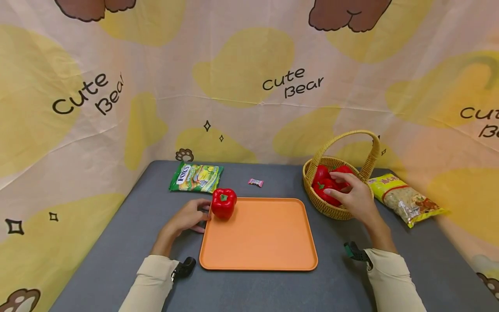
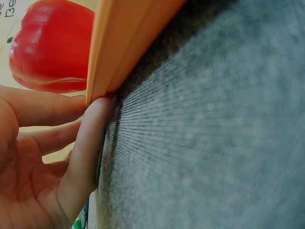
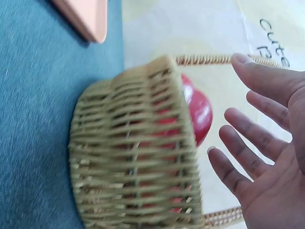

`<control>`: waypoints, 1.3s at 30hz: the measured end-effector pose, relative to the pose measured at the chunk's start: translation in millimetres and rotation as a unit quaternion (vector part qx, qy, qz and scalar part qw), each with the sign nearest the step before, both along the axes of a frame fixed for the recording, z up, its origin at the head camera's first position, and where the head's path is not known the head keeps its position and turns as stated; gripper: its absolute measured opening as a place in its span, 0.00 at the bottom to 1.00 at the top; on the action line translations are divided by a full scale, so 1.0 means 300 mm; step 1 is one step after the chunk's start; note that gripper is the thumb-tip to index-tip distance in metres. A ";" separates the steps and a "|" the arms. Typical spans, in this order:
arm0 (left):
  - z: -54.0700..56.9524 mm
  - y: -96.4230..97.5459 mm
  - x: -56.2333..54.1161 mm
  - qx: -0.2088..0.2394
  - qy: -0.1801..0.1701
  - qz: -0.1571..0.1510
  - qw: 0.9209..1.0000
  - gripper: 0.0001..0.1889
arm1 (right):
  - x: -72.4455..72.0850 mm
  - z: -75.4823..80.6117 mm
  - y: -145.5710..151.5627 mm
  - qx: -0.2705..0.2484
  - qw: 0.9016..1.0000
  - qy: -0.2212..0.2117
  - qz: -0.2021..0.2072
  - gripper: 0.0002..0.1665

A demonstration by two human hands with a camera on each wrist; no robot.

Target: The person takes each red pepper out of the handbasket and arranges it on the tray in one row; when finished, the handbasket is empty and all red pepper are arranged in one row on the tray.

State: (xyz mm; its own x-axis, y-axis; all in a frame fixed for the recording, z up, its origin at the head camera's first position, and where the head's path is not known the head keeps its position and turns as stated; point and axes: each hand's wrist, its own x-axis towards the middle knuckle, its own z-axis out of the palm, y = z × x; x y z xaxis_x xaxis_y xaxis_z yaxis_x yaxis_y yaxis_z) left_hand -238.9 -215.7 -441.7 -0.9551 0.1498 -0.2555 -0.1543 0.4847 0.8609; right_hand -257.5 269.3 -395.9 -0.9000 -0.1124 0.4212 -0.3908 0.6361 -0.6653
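My left hand point(image 1: 189, 216) is at the left edge of an orange tray point(image 1: 261, 238). In the left wrist view its thumb and a finger pinch the tray's rim. A red bell pepper point(image 1: 224, 204) with a green stem sits in the tray's far left corner, beside that hand. My right hand point(image 1: 356, 197) hovers over a wicker basket point(image 1: 331, 211) with an arched handle. Its fingers are spread and relaxed, and the right wrist view shows nothing in them. Inside the basket lie several red items, among them a red bell pepper point(image 1: 326, 193), partly hidden by the wicker and the hand.
A green Fox's candy bag point(image 1: 196, 177) lies behind the tray's left corner. A small pink wrapped candy point(image 1: 255, 183) lies beyond the tray. To the basket's right is a yellow and clear food packet point(image 1: 405, 199). A printed cloth hangs behind the grey table point(image 1: 241, 290).
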 end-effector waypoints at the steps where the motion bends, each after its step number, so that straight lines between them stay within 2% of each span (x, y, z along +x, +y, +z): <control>1: 0.000 0.000 0.001 0.000 0.000 0.000 1.000 0.30 | -0.001 -0.002 0.006 0.000 1.000 -0.002 -0.001 0.31; 13: -0.006 -0.006 0.001 0.004 0.000 0.000 1.000 0.30 | -0.012 -0.028 0.059 0.017 0.996 -0.087 0.001 0.40; 19: -0.003 -0.007 0.000 0.008 0.003 -0.004 1.000 0.30 | -0.025 -0.038 0.058 0.044 0.994 -0.096 0.010 0.41; 34: 0.007 0.002 0.000 0.007 0.000 -0.005 1.000 0.29 | -0.027 -0.045 0.060 0.050 0.994 -0.099 0.015 0.38; 39: 0.008 0.001 0.006 0.010 0.002 -0.009 1.000 0.30 | -0.026 -0.043 0.055 0.055 0.991 -0.123 0.015 0.40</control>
State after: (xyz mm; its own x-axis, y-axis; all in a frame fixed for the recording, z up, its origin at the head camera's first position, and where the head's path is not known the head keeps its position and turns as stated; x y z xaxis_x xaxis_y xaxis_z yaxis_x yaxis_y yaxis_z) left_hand -237.0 -215.4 -439.2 -0.9534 0.1716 -0.2481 -0.1420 0.4703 0.8710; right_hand -265.5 285.8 -408.9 -0.9695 -0.1733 0.1734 -0.2451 0.7014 -0.6694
